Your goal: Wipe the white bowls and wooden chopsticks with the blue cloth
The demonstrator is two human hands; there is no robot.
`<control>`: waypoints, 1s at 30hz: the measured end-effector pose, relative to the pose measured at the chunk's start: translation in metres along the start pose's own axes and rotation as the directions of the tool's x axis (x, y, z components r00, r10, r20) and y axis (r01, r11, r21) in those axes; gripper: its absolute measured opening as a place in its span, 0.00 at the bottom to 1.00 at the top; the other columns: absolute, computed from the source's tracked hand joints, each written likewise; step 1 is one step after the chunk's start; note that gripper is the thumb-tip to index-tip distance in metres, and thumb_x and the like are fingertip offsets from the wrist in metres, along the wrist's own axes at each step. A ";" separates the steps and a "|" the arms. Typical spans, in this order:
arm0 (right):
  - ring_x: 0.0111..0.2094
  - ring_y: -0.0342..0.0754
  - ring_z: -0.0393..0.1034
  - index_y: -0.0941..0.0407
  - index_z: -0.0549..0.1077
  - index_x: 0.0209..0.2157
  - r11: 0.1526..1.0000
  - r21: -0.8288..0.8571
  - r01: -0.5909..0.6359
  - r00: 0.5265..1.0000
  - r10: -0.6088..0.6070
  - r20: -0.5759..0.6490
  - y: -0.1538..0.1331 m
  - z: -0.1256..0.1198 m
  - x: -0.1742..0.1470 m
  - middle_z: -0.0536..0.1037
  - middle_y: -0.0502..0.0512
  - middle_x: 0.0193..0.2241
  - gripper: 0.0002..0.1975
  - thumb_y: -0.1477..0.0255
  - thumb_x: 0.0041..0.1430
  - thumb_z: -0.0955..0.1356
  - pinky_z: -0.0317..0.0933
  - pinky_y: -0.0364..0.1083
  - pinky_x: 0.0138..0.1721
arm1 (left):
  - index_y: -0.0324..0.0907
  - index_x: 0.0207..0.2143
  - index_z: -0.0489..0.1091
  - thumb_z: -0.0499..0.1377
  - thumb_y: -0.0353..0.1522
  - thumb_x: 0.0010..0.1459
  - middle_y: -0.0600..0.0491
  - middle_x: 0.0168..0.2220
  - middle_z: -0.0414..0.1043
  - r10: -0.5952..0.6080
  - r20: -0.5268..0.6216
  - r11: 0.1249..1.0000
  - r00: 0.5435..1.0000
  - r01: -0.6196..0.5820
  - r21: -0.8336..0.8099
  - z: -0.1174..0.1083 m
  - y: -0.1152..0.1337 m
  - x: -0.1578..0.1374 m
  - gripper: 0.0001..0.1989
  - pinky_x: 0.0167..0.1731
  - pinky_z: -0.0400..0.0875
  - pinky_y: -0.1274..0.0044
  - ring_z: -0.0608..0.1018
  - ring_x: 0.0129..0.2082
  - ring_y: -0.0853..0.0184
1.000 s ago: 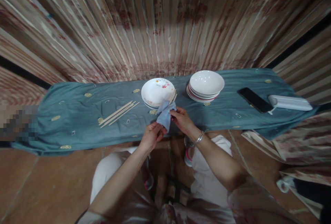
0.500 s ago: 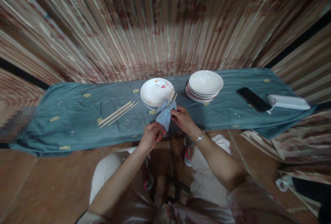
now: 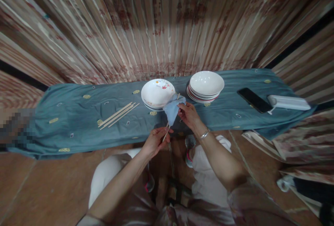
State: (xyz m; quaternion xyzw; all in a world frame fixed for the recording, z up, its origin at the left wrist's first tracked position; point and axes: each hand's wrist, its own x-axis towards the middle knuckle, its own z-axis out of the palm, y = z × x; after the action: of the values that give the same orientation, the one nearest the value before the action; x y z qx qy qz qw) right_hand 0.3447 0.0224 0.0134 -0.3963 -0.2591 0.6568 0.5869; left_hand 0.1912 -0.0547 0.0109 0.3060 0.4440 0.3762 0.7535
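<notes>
Head view: left hand [image 3: 154, 141] pinches the chopsticks' [image 3: 166, 134] lower ends; right hand [image 3: 188, 113] clamps a soft blue cloth [image 3: 172, 108] around them above the worktop [image 3: 78, 121]. Light, stiff, probably slippery sticks.

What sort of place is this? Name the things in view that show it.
Probably a home dining corner: stacked white bowls and loose chopsticks on a teal tablecloth, with patterned curtains behind.

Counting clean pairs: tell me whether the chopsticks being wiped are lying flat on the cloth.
No: the left hand holds them up while the right hand grips the rag.
</notes>
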 end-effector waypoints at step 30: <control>0.17 0.34 0.54 0.56 0.65 0.17 0.999 -0.022 0.039 0.999 -0.039 0.031 0.008 0.005 0.000 0.64 0.41 0.13 0.14 0.70 0.36 0.74 0.48 0.37 0.18 | 0.35 0.28 0.74 0.67 0.41 0.42 0.57 0.16 0.67 0.113 -0.093 0.992 0.989 -0.108 0.064 -0.013 0.001 0.003 0.18 0.10 0.39 0.82 0.55 0.08 0.82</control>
State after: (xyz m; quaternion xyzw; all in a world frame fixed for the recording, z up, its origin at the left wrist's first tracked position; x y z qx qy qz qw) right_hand 0.3364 0.0216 0.0097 -0.3875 -0.2831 0.6483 0.5911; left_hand 0.1800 -0.0500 0.0047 0.3338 0.4731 0.4183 0.6998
